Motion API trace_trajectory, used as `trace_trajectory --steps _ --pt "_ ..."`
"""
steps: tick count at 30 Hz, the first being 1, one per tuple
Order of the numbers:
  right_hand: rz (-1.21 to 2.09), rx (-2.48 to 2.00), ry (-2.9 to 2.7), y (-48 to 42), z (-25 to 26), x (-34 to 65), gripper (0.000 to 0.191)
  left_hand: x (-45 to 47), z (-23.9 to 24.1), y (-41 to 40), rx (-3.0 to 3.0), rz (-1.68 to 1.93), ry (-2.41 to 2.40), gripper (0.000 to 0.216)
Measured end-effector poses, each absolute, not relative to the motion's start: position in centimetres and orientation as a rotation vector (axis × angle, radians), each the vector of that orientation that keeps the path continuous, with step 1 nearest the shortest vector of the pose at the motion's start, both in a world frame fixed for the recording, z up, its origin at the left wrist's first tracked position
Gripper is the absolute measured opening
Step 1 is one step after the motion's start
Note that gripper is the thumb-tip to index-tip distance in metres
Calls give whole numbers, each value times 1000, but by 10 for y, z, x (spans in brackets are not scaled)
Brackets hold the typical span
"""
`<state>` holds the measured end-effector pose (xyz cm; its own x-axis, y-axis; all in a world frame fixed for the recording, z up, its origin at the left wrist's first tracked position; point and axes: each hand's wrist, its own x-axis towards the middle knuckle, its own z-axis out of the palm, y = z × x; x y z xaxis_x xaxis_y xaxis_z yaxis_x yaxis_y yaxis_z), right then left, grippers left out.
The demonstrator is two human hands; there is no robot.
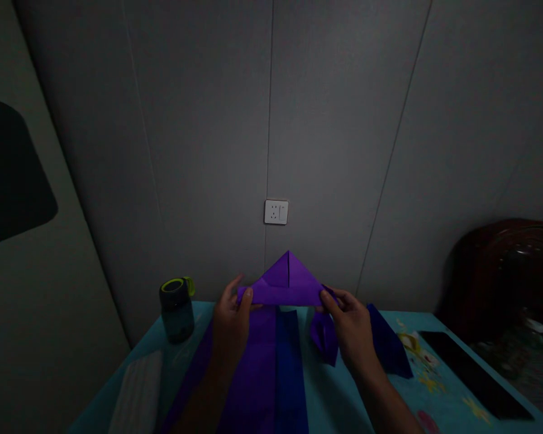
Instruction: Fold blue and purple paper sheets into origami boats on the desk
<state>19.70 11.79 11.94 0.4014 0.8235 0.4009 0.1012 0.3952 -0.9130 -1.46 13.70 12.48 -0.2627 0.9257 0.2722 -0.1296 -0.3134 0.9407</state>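
Observation:
A folded purple paper hat [286, 294], with a pointed top, a centre slit and a straight band along the bottom, is held up above the table. My left hand [231, 319] pinches the band's left end between thumb and fingers, its index finger raised. At the right end, my right hand [349, 319] grips the band with the thumb in front and the fingers behind. Below lies a large purple paper sheet [257, 367], with a dark blue paper strip [291, 367] along its right side. Another folded purple paper piece [324, 339] rests near my right wrist.
On the turquoise tablecloth [330, 398] stand a dark bottle [177, 313] and a whitish ribbed object [138, 392] at the left. A dark blue paper piece [389, 343] and a long black flat object [475, 374] lie at right. Behind is a wall with a socket [276, 212].

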Motion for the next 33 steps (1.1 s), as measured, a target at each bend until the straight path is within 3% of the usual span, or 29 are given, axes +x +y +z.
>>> trace_trajectory --steps 3,5,8,15,20,23,29,33 --pt "190 -1131 -1272 127 99 201 35 -12 114 146 1116 1691 1130 38" --pt "-75 -1079 -1533 132 87 208 32 -14 108 152 1014 1712 1101 36" --pt "-224 -1002 -1862 137 76 219 39 -18 107 157 894 1745 1108 39" --pt "-184 -1019 -1724 137 87 232 36 -15 117 142 1491 1674 1337 39" --pt "124 -1041 -1590 127 114 238 28 -21 118 141 1960 1600 1265 50" --pt "236 -1046 -1617 124 123 246 27 -27 115 149 2186 1482 1253 46" --pt "-180 -1059 -1727 125 118 255 28 -29 104 155 2531 1271 1433 43" --pt "-220 -1075 -1780 121 123 253 34 -28 100 147 2625 1228 1515 54"
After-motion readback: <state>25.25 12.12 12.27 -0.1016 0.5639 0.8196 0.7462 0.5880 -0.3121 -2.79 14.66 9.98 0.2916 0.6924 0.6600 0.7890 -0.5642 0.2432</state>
